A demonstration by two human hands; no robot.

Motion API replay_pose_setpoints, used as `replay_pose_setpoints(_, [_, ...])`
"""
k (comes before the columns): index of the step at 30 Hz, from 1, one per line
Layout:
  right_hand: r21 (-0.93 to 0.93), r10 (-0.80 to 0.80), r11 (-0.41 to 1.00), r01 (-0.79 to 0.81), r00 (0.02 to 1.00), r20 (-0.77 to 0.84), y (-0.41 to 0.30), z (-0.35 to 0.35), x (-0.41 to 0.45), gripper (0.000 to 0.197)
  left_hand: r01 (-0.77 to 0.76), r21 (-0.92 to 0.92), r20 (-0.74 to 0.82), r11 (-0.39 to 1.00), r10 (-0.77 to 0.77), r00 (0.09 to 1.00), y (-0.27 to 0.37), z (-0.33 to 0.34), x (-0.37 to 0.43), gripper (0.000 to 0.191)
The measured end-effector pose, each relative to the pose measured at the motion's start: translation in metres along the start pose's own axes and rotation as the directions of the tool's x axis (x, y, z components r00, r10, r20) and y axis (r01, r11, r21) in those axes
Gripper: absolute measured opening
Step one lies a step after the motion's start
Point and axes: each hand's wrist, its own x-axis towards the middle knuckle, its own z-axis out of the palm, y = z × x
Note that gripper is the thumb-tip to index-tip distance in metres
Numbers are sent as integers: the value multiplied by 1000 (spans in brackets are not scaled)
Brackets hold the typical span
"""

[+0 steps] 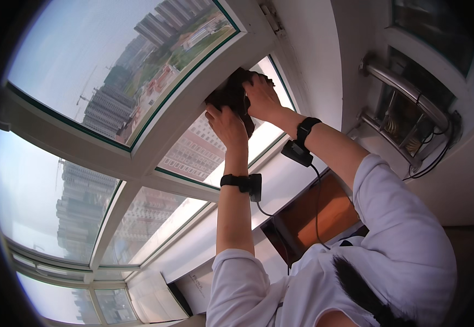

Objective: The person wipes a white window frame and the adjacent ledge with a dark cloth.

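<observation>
A dark, crumpled cloth [228, 93] is bunched up in front of a lower window pane [198, 147], just under a white window crossbar [179, 98]. My left hand [229, 126] grips the cloth's lower left part, its fingers curled at the edge. Higher and to the right, my right hand [262, 98] holds the cloth's upper right part, fingers bent over it. Part of the cloth hangs between both hands. Whether it touches the glass, I cannot tell. Black straps with small boxes and cables are on both forearms.
A white sill [267, 175] runs below the panes. To the right, a metal rail [404, 92] with dark cables stands by another window. Below the sill are an orange-brown surface [323, 208] and a white box [196, 288] bearing writing. High-rise buildings [110, 110] show outside.
</observation>
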Motion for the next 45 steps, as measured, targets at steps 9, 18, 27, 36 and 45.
replay_pose_setpoints(9, [-9, 165, 986, -167, 979, -120, 99, -37, 29, 52, -36, -252, 95, 967, 62, 994, 94, 51, 37, 17])
replay_pose_setpoints(18, [893, -97, 146, -425, 893, 440, 98, -72, -14, 50, 49, -545, 112, 837, 14, 994, 100, 23, 54, 18])
replay_pose_setpoints(27, [636, 80, 702, 321, 852, -517, 59, -98, 50, 41, 60, -778, 208, 625, 166, 964, 89, -45, 119, 30])
replay_pose_setpoints(36, [186, 97, 981, 53, 698, -710, 4, -73, 78, 34, -227, -33, -3, 973, 227, 974, -10, -134, 83, 48])
replay_pose_setpoints(45, [-160, -479, 878, 452, 808, -343, -125, -7, 24, 38, -108, 296, 100, 949, 81, 992, -116, -155, 21, 81])
